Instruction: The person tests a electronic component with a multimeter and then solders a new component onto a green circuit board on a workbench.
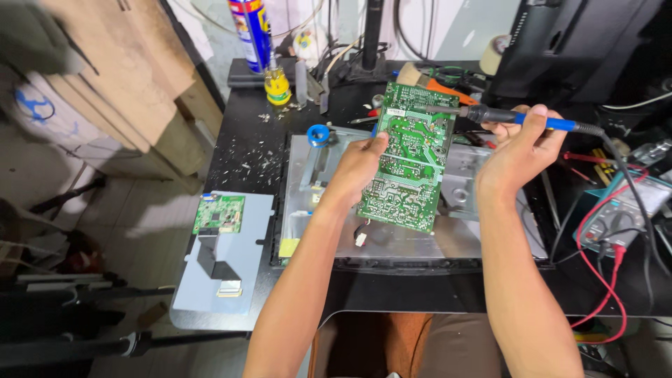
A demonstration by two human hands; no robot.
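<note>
My left hand grips the left edge of a green circuit board and holds it up, tilted, solder side toward me, above a grey metal chassis. My right hand holds a soldering iron with a blue and black handle. Its tip points left and rests near the board's upper right edge. The iron's black cable runs off to the right.
A small green board lies on a grey panel at the desk's left edge. A spool of solder, a blue spray can, a yellow bottle and a brush sit at the back. A multimeter with red leads is at right.
</note>
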